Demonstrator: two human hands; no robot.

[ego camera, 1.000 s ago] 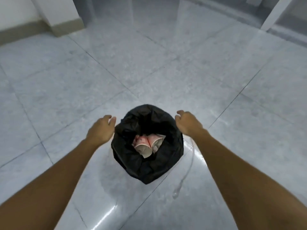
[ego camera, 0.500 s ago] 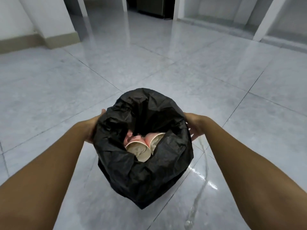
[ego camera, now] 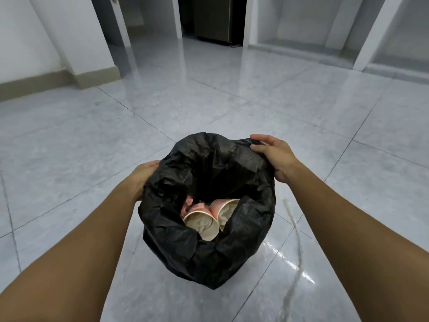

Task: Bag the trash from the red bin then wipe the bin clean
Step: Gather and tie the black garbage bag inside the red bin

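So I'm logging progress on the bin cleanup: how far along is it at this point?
Looks done: paper cups sit inside the black trash bag. In hand: the left hand and right hand grip opposite sides of the bag's open mouth above the tiled floor. Left: closing the bag and wiping the red bin, which is not in view; no cloth shows either.

One camera on my head, facing forward and down.
It looks close over my forearms at the black trash bag (ego camera: pixel 209 247) I hold, and out across the tiled floor (ego camera: pixel 92 140) to far doorways.
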